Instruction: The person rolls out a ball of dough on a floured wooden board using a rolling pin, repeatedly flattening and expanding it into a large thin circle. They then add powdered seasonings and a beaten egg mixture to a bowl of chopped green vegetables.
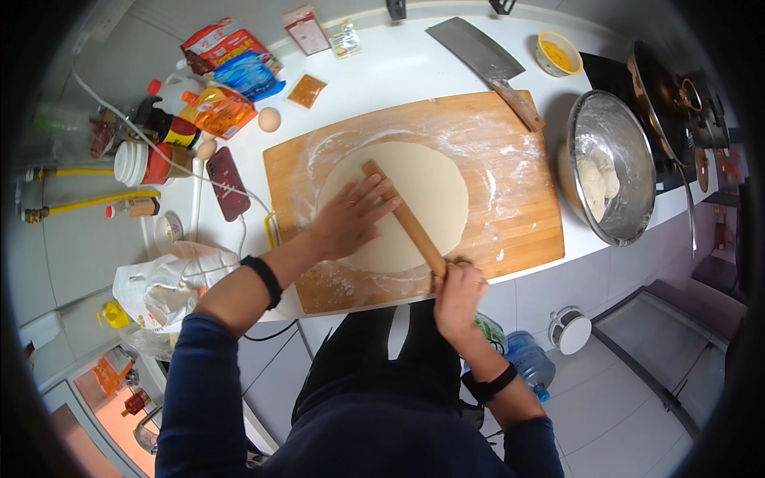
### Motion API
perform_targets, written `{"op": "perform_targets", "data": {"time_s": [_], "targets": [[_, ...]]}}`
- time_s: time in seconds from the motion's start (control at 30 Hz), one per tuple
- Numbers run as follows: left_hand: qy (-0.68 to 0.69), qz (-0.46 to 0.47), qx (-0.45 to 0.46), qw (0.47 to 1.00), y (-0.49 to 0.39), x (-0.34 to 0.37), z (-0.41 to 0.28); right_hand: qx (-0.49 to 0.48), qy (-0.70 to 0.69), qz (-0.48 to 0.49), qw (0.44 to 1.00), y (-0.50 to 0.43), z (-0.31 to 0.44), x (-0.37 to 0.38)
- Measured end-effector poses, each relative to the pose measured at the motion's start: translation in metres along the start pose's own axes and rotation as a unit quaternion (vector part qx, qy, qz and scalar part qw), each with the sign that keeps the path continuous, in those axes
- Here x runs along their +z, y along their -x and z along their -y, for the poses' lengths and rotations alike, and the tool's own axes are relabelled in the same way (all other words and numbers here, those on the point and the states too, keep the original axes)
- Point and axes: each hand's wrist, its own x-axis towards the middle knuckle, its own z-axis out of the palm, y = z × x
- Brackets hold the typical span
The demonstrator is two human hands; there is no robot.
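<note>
A wide, thin round of dough (439, 179) lies on a flour-dusted wooden board (526, 209). Slanting across it is a wooden rolling pin (412, 224), its far end towards the upper left. My right hand (459, 296) grips the pin's near end at the board's front edge. My left hand (352, 218) is spread flat over the left part of the dough, slightly blurred. Its fingertips reach the pin's upper part; whether they press on pin or dough I cannot tell.
A cleaver (478, 51) rests with its handle over the board's far right corner. To the right stands a steel bowl (633, 203) holding dough (594, 185). A yellow-rimmed bowl (559, 54), an egg (269, 119), a charging phone (227, 185) and a plastic bag (173, 281) surround the board.
</note>
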Motion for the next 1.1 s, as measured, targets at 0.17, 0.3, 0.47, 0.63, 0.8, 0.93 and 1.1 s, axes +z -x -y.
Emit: {"op": "perform_targets", "data": {"time_s": [0.17,0.3,0.47,0.63,0.8,0.93,1.1], "targets": [[-0.008,-0.134,0.061,0.989,-0.103,0.015,-0.017,0.061,0.071,-0.021,0.995,-0.021,-0.047,-0.004],[-0.025,-0.148,0.045,0.988,-0.164,0.024,-0.022,0.033,0.111,-0.072,0.991,-0.045,-0.053,-0.004],[0.001,-0.139,0.002,0.990,-0.106,0.010,-0.021,0.048,-0.003,0.039,0.998,-0.037,-0.047,-0.011],[0.020,-0.056,-0.036,0.998,-0.060,0.003,-0.008,-0.039,0.005,-0.047,0.998,-0.048,-0.035,-0.001],[0.022,-0.178,-0.005,0.984,-0.171,0.011,0.008,0.004,0.066,-0.134,0.989,-0.125,-0.088,-0.015],[0.018,-0.148,-0.042,0.988,-0.157,0.009,0.002,0.004,0.099,-0.036,0.994,-0.114,-0.080,-0.019],[0.048,-0.045,-0.049,0.997,-0.060,0.008,-0.007,-0.021,0.115,0.161,0.980,-0.058,-0.025,-0.015]]}}
